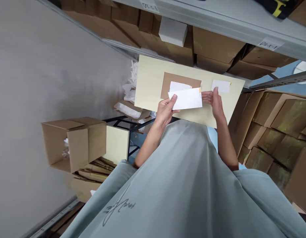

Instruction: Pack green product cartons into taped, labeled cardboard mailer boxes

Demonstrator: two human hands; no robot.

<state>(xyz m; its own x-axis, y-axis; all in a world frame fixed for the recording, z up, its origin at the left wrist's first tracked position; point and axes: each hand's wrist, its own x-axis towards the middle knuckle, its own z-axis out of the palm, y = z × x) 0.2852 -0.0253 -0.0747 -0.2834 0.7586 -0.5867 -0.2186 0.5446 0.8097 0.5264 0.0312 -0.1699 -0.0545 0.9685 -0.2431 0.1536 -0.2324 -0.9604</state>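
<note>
My left hand (pixel 166 108) grips a flat white rectangular packet (pixel 186 99) by its left end, thumb on top. A small yellow-orange mark shows at the packet's upper right corner. At the other end is my right hand (pixel 216 101), its fingers stretched out toward that edge and its thumb raised; whether the fingertips touch the packet I cannot tell. Partly covered by the held packet, a second white packet (pixel 179 86) lies on a brown cardboard sheet (pixel 167 79). Just beyond my right hand, another white packet (pixel 222 86) with a yellow corner rests on the pale table (pixel 150 79).
Cardboard boxes (pixel 214 44) and a white box (pixel 173 31) fill the shelf behind the table. More boxes (pixel 284 122) are stacked at right. An opened carton (pixel 95 138) stands at left by the grey wall (pixel 43 66), above folded cardboard (pixel 95 170). White paper scraps (pixel 130 91) lie beside the table.
</note>
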